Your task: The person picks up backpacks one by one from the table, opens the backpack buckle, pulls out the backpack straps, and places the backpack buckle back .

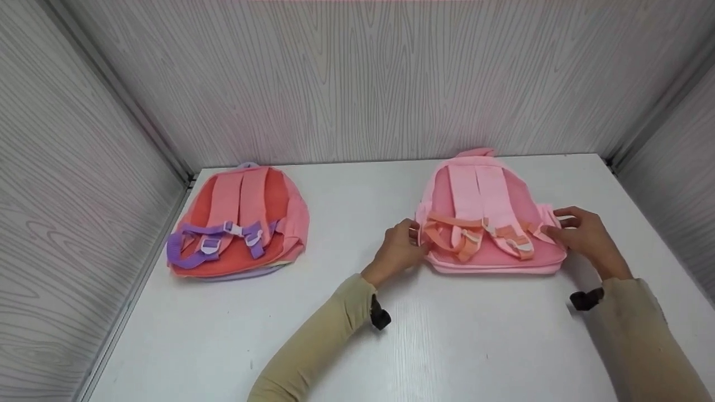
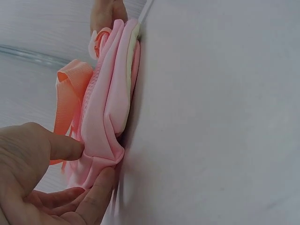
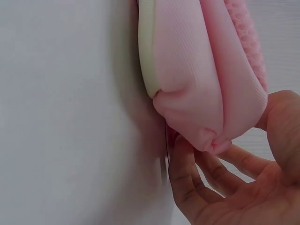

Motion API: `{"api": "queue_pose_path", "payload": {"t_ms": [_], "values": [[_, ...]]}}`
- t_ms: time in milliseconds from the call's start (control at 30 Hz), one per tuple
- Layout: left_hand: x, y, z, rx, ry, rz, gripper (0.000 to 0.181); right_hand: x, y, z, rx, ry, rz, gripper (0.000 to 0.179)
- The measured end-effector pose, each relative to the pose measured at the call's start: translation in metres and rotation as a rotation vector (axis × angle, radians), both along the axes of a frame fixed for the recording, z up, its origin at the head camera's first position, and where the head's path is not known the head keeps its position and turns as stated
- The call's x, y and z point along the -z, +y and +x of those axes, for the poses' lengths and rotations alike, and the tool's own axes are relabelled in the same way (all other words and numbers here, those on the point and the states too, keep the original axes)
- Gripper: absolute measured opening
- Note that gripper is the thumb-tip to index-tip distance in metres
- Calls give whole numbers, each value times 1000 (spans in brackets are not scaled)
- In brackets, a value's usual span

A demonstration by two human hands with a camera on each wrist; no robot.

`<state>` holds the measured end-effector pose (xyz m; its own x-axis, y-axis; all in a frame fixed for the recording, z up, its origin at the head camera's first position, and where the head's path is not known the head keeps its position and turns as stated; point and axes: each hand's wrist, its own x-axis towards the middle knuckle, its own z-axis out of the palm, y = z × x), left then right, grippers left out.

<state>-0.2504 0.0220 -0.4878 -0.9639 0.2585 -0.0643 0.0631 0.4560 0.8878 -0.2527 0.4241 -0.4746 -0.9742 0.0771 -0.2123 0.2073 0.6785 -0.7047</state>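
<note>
Light-pink dome-shaped fabric backpack [image 1: 494, 206] w/ orange webbing straps [image 2: 70, 101] is laid straps-up on the smooth white table [image 1: 475, 335], approx 3 o'clock from head-view ctr. Its 8-9 o'clock edge is pinched btwn thumb & fingers of the left hand [image 1: 399, 251]; its 3 o'clock edge is gripped by the right hand [image 1: 584, 234], thumb opposite slightly spread fingers. FYI, coral-red fabric backpack [image 1: 254, 201] w/ purple straps [image 1: 190, 259] is seen approx 9 o'clock, also straps-up, untouched.

Two sleeved arms [image 1: 318, 335] reach forward; left hand [image 1: 397, 251] and right hand [image 1: 585, 239], well apart, each grip between thumb [image 2: 66, 146] and bent fingers [image 2: 97, 194].
</note>
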Motion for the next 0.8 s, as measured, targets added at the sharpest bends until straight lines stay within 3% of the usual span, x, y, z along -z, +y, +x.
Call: {"api": "queue_pose_path", "payload": {"t_ms": [167,800], "values": [[-1,-13,4,11,6,-36,40,-1,-12,0,-16,23,6,77],[-3,-61,18,7,-18,-83,43,-2,-54,3,-110,-18,8,79]]}}
